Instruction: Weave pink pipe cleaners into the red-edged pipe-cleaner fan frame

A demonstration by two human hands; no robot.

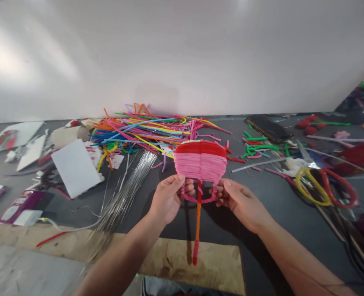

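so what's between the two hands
In the head view, the woven fan's stem hangs down between the left hand and right hand, which pinch the pink loop at the fan's base.

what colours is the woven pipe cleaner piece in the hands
In the head view, the woven piece is red across the top and pink below, on an orange-and-red stem.
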